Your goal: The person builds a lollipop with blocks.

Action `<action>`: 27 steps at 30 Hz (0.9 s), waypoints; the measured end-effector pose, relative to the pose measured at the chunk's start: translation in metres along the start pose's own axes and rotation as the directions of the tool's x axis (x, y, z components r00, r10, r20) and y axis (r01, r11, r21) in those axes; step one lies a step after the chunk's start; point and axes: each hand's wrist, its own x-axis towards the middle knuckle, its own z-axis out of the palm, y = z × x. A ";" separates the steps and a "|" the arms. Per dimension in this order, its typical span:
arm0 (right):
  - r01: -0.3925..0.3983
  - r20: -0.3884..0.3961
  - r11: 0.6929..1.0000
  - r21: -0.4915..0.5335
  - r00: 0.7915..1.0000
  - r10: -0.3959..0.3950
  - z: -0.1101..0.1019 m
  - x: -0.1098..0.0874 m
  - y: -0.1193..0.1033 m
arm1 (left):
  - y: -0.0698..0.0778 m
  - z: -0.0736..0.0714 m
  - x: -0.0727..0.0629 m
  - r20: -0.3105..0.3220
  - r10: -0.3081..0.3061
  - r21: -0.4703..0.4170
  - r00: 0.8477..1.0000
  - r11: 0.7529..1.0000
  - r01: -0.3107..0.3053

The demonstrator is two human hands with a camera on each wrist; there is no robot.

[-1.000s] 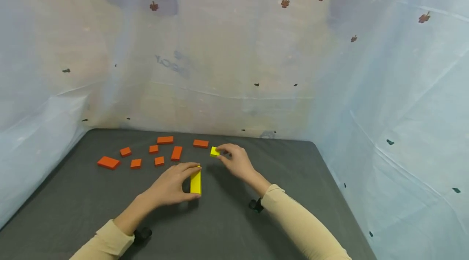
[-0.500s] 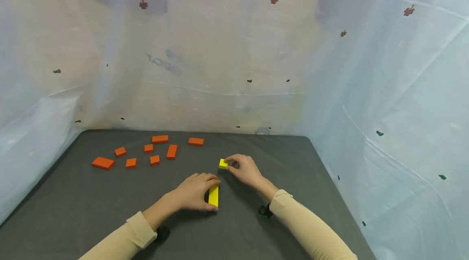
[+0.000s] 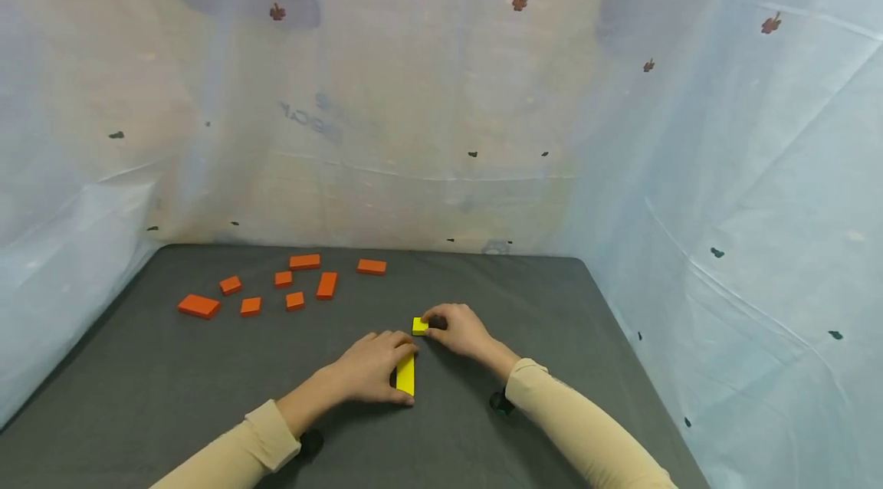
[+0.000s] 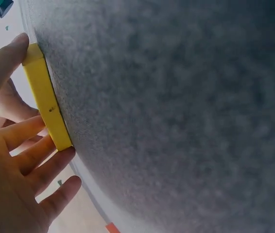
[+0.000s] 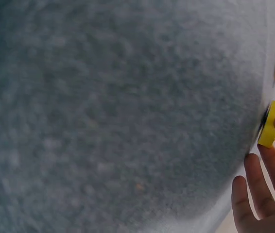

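Observation:
My left hand (image 3: 373, 368) grips a long yellow block (image 3: 405, 375) by its two ends, thumb at the near end and fingers at the far end. In the left wrist view the long block (image 4: 47, 97) lies along the dark tabletop, its side face showing a small dark mark. Just beyond it, my right hand (image 3: 464, 333) pinches a small yellow block (image 3: 419, 326) between thumb and fingers. In the right wrist view the small block (image 5: 272, 124) is at the table surface, a short gap away from the long one. The palm hides part of the long block's left side.
Several orange blocks lie scattered at the back left of the dark table (image 3: 538, 297), among them a long one (image 3: 199, 306) farthest left and another (image 3: 372, 267) farthest right. Pale plastic sheeting (image 3: 386, 90) hangs behind and at both sides.
Both hands have shifted right and nearer me with their blocks, the right hand most toward me. The small yellow block is now closer to the long one's far end. The orange blocks stay put.

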 end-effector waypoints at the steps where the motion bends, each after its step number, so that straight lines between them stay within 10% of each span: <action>1: 0.001 0.004 1.000 -0.006 1.000 -0.001 0.001 -0.001 0.000 | 0.000 0.000 0.000 0.009 0.000 -0.005 1.000 1.000 0.000; 27: 0.076 0.058 0.997 0.013 0.995 -0.076 0.009 0.000 -0.012 | 0.001 -0.008 -0.030 0.033 -0.008 0.061 0.999 0.998 0.006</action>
